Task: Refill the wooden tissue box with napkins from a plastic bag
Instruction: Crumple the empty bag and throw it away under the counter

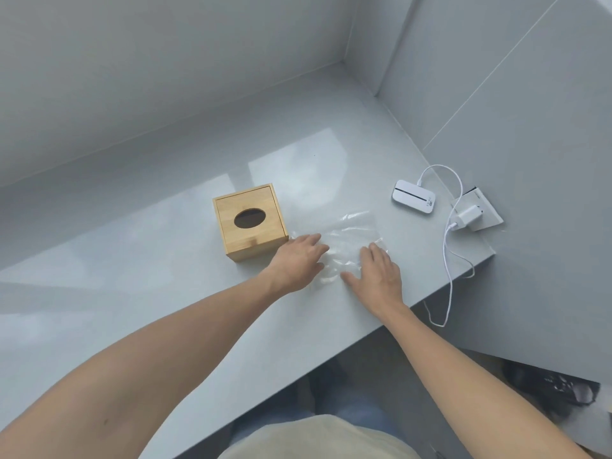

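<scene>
A square wooden tissue box stands on the grey counter, its lid on and its oval slot dark. Just right of it lies a clear plastic bag, flat and crumpled; no napkins are visible in it. My left hand rests palm down on the bag's left part, close to the box's front right corner. My right hand lies flat on the bag's near right part, fingers spread. Neither hand grips anything.
A small white device lies at the right, with a white cable running to a charger in a wall socket and hanging over the counter's edge. Grey walls close the back and right. The counter's front edge runs diagonally near my body.
</scene>
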